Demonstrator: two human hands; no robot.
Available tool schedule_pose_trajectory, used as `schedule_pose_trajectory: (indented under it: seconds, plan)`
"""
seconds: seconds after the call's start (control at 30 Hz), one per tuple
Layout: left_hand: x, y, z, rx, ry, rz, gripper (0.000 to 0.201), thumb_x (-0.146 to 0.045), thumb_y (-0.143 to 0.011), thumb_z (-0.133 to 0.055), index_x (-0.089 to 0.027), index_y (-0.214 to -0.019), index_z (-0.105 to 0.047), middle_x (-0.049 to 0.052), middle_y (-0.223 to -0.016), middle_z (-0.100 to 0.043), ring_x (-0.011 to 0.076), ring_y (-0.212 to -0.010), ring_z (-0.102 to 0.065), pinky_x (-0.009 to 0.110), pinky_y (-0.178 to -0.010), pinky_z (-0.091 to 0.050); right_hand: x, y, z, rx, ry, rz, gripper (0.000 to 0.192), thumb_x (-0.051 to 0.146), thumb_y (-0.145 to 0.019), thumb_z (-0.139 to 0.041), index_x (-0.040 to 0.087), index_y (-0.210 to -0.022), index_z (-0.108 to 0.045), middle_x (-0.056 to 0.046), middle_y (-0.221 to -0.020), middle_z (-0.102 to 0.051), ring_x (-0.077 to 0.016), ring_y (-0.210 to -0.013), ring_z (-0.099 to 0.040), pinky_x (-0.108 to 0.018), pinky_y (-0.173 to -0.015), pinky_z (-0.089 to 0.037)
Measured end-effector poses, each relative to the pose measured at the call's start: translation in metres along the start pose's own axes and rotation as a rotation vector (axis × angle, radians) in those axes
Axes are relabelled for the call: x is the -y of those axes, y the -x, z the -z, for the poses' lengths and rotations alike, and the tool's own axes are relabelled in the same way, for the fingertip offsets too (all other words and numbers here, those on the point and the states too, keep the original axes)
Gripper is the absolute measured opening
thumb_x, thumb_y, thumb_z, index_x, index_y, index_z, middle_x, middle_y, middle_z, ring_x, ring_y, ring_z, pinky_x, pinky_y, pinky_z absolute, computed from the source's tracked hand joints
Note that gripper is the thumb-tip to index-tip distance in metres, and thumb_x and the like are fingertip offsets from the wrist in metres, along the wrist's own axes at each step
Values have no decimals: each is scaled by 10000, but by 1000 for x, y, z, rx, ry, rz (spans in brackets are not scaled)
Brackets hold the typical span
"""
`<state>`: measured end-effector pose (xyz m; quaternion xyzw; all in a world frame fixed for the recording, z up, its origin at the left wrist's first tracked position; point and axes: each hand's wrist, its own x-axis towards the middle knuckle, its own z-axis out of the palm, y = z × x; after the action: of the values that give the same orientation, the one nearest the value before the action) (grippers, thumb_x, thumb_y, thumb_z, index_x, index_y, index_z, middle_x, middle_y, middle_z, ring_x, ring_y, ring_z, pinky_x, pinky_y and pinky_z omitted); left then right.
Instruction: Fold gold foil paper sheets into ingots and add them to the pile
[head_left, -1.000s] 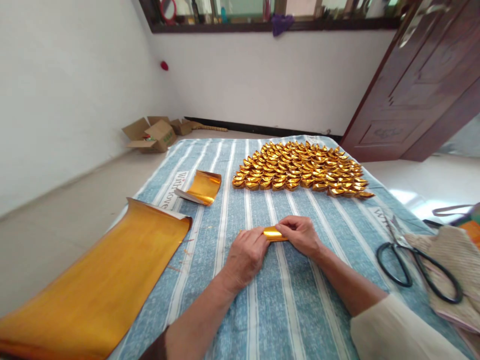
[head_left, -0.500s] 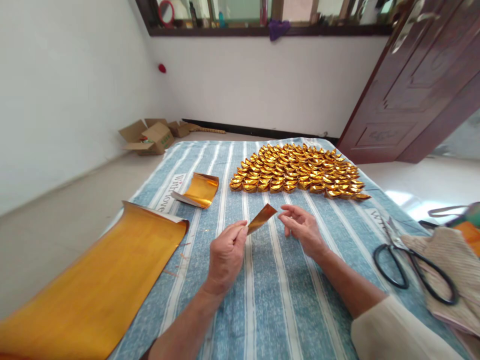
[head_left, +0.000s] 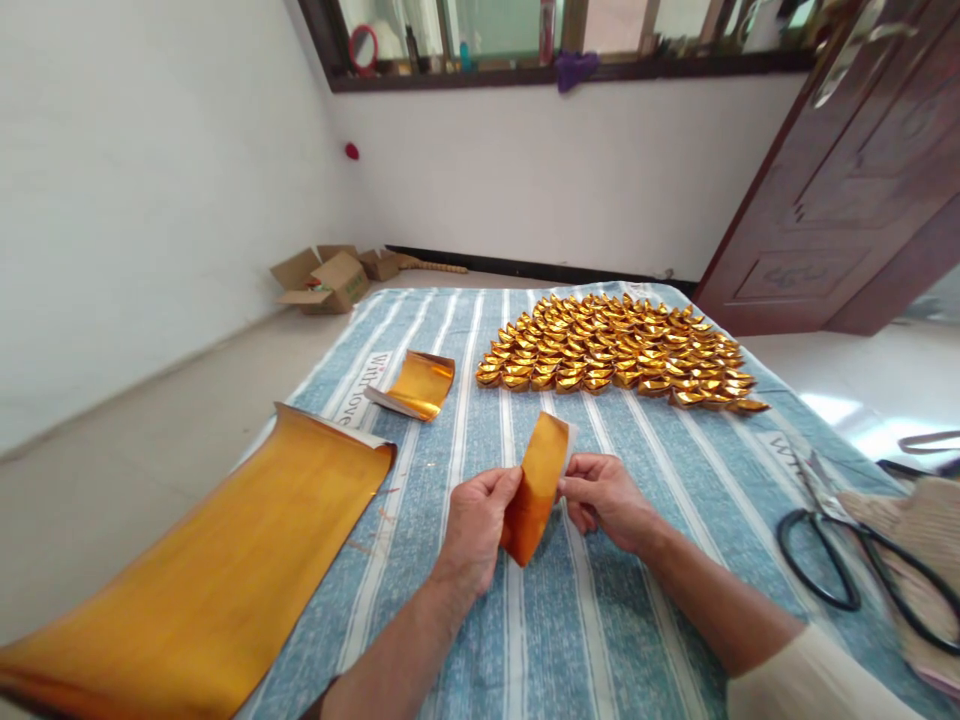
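Two open cardboard boxes [head_left: 322, 283] sit on the floor at upper left; I cannot tell what is in them. At centre frame, my left hand [head_left: 474, 520] pinches the left edge of a gold foil sheet [head_left: 534, 488], and my right hand [head_left: 604, 498] pinches its right edge, the sheet standing upright between them above the striped cloth [head_left: 600, 620]. Beyond lie folded gold ingots [head_left: 615, 352]; scissors [head_left: 855, 560] lie at right.

Gold foil sheet [head_left: 536, 490], blue-and-white striped cloth [head_left: 600, 620], black-handled scissors [head_left: 847, 550].
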<state>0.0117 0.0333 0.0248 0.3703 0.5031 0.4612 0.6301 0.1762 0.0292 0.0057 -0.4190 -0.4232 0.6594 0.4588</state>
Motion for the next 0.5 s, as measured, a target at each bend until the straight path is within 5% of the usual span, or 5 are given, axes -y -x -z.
schedule_pose_trajectory:
  seconds: [0.17,0.33,0.5]
  plan:
    - [-2,2,1,-49,-124,-5,337,-474,-664,-722,-138,-683,-691,-16,-601,-613,112,-563,-512,207,-544,-387,1,1,2,53,-5,-2,309,453,-780,-655,149,-750,-610,29,-391,-563,-64,-285,-416,-173,-332,-257]
    - [-1,2,3,-9,-242,-2,319,-456,-688,-697,-139,-651,-682,-28,-557,-573,100,-510,-464,208,-494,-338,1,0,-2,-77,38,-18,324,458,-726,-694,152,-770,-598,28,-391,-563,-71,-283,-423,-171,-319,-243]
    - [-4,-2,7,76,-56,170,266,-383,-660,-742,-132,-668,-656,1,-592,-622,115,-519,-527,219,-513,-394,8,1,4,-54,-53,77,377,431,-739,-689,163,-992,-609,32,-460,-587,-101,-354,-498,-189,-353,-327]
